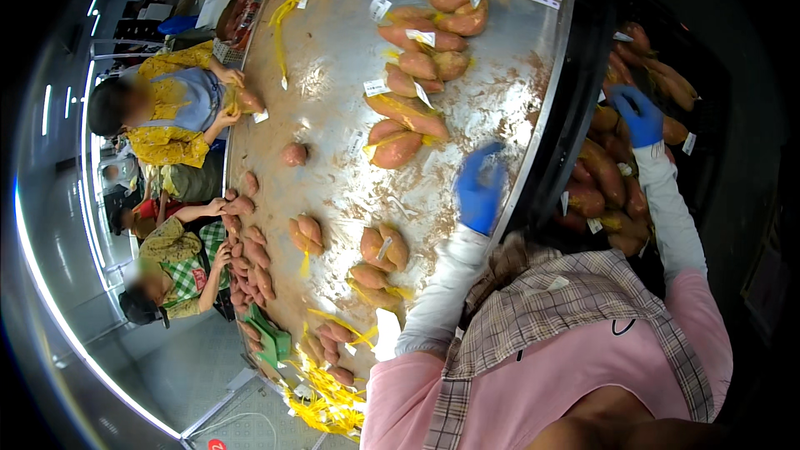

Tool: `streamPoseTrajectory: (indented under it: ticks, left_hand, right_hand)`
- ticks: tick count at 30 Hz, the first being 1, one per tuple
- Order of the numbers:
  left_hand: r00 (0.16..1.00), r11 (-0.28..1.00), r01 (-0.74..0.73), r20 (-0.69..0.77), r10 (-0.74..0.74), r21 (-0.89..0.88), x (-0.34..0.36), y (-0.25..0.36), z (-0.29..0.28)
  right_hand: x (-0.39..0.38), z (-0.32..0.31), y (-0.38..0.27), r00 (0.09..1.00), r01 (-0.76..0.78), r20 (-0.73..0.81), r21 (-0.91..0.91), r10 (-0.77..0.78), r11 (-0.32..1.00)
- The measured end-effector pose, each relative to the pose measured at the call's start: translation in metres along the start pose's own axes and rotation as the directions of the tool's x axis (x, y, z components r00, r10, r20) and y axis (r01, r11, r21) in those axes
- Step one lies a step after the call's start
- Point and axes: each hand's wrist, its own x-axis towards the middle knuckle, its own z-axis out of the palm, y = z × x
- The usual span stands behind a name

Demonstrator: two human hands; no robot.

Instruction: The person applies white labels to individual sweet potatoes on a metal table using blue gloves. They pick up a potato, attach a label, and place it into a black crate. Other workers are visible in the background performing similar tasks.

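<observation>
netted sweet potatoes (602,171) with white tags lie heaped at the person's right side, directly under and around the right hand (637,115). that hand, in a blue glove, rests on the heap with its fingers bent down over it; whether it has closed on any one bag cannot be told. more of the heap reaches ahead of this hand and back toward the person's body.

the left hand (481,187), gloved in blue too, is well apart from the right, over the near edge of the metal table (333,42). it is blurred, so its grip cannot be told. ahead of it and to its left, a row of tagged bags (396,148) runs away across the table. behind it and to its left sit a few more bundles (383,248), with a white paper (387,333) close to the left sleeve.

farther left of the left hand are a lone sweet potato (294,154) and, well ahead, a yellow net strip (283,37). a pile of yellow nets (329,400) lies back and left, near a green container (268,337).

across the table, a co-worker in a blue apron (179,100) holds sweet potatoes; another, in a green checked apron (183,279), reaches to a loose pile (250,267).
</observation>
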Motion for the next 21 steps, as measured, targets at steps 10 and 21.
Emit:
streamPoseTrajectory:
  ticks: [10,21]
  left_hand:
    - [0.829,0.875,0.391,-0.304,-0.469,-0.284,0.141,-0.16,-0.122]
    - [0.809,0.665,0.588,-0.311,-0.5,0.46,0.18,-0.139,-0.103]
  right_hand:
    - [0.135,0.281,-0.075,0.534,0.844,0.585,-0.336,-0.61,0.417]
    - [0.163,0.324,-0.093,0.526,0.805,0.708,-0.236,-0.471,0.544]
